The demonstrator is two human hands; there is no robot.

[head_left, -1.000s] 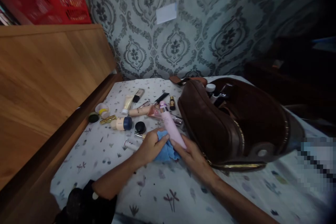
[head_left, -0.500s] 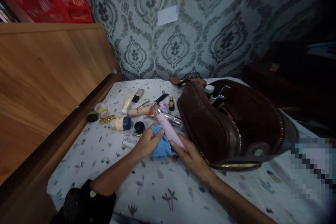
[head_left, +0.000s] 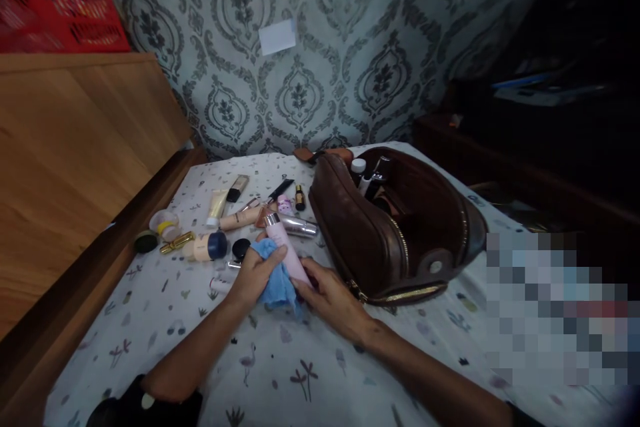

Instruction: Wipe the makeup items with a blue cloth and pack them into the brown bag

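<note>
A pale pink bottle (head_left: 286, 245) with a silvery end is held tilted between my two hands. My left hand (head_left: 257, 273) is closed on a blue cloth (head_left: 280, 288) and presses it against the bottle's side. The lower end of the bottle sits in the grip of my right hand (head_left: 327, 293). Just behind lie a silvery tube (head_left: 299, 225) and a beige tube (head_left: 241, 218). Left of my left hand are a round black container (head_left: 241, 249) and a bottle with a dark blue cap (head_left: 216, 246).
An open brown leather bag (head_left: 345, 233) with cosmetics inside stands to the right. Several small cosmetics, among them a cream tube (head_left: 217, 205) and a gold tube (head_left: 177, 243), lie on the patterned sheet (head_left: 280, 373). A wooden panel (head_left: 90, 147) rises at the left.
My view has swung rightward, so everything appears further left. The pink bottle is more upright in my hands, its silvery end now showing. Both hands keep their hold.
</note>
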